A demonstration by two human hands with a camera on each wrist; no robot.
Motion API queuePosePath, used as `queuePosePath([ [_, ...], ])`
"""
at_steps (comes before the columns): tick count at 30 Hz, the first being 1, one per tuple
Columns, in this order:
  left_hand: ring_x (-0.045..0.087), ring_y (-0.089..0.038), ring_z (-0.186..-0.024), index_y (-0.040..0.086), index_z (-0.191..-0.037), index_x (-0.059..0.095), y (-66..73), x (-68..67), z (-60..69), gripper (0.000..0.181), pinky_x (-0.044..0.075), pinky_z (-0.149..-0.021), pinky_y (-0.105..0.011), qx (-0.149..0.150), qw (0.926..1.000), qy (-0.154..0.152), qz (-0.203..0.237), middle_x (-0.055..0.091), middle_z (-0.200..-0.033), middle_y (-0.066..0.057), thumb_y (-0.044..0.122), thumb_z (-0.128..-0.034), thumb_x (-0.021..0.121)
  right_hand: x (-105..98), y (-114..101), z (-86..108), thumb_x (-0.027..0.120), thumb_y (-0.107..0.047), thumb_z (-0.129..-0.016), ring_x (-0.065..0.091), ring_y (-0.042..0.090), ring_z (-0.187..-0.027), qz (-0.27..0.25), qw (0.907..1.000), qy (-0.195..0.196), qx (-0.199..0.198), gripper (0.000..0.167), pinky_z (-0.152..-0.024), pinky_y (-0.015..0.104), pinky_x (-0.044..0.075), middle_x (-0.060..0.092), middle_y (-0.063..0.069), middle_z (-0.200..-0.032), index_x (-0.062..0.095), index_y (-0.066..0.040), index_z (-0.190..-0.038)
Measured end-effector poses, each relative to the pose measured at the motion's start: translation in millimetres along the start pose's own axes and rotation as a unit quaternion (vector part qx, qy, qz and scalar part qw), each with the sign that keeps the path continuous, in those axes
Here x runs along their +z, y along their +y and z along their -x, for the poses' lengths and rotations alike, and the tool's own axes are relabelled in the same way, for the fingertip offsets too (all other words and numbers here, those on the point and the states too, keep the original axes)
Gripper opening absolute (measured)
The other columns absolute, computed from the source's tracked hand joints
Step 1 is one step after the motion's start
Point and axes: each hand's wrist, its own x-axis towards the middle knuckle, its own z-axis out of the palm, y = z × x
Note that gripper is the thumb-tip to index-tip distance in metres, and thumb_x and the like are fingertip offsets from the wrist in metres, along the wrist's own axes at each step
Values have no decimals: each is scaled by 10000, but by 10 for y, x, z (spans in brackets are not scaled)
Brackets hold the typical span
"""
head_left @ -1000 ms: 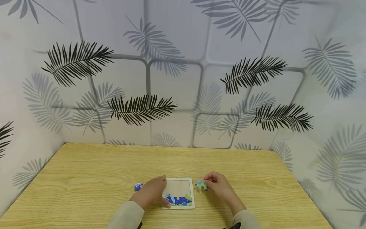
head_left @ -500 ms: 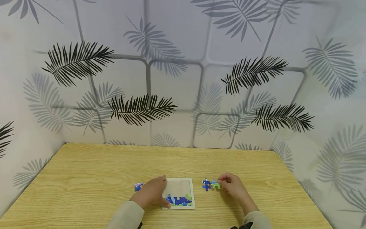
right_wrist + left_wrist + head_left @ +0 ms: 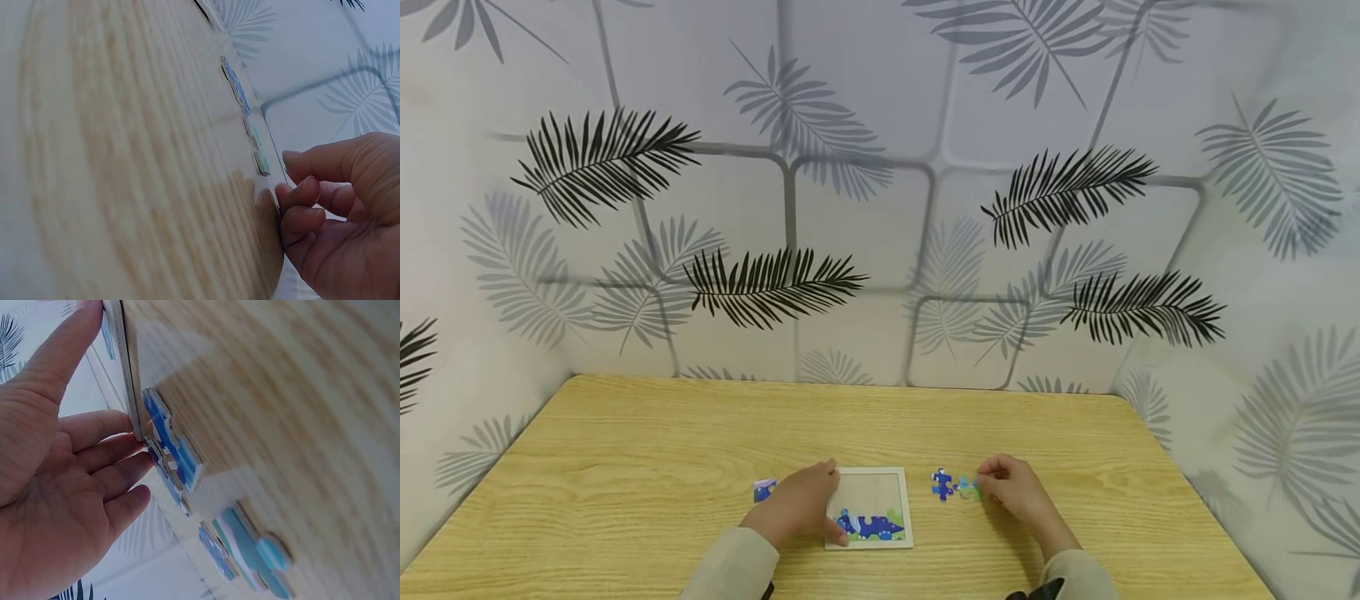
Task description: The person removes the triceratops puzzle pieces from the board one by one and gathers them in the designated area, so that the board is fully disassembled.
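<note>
My left hand (image 3: 801, 502) holds the left side of the square wooden puzzle tray (image 3: 908, 517), thumb at the lower corner and fingers at the upper one. Blue dinosaur pieces (image 3: 880, 527) fill the tray's lower part. In the left wrist view that hand (image 3: 75, 456) touches the tray's edge (image 3: 126, 375). To the tray's right lie a blue piece (image 3: 942, 484) and a green-and-blue piece (image 3: 967, 486). My right hand (image 3: 1015, 492) is beside the latter; in the right wrist view, its curled fingers (image 3: 306, 215) and thumb hold nothing, a little apart from the green piece (image 3: 261, 161).
A purple-and-blue piece (image 3: 764, 490) lies left of my left hand. Several loose pieces (image 3: 240, 540) show on the wooden table (image 3: 647, 450) in the left wrist view. A leaf-patterned covering (image 3: 865, 208) stands behind the table.
My right hand moved right with the green-and-blue piece, which parted from over the blue piece, then let it go on the table. My left hand stayed on the tray.
</note>
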Motion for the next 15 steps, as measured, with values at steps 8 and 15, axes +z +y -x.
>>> queuePosePath([
  [8,419,-360,-1294,-61,-1329,488,-2,-1,9,892,340,-1066,-444,-1,10000,-2,-4,420,-1426,-205,425,-663,830,-12,33,1,644,-20,-866,482,142,-714,223,9997,65,-72,153,-576,225,422,550,52,-841,589,45,-993],
  [15,429,-364,-1285,-62,-1326,491,-16,13,18,884,344,-1062,-449,55,10000,58,20,430,-1418,-205,425,-669,827,-11,31,16,635,-32,-873,467,153,-735,303,9995,67,-64,140,-591,227,403,532,46,-841,592,31,-991],
])
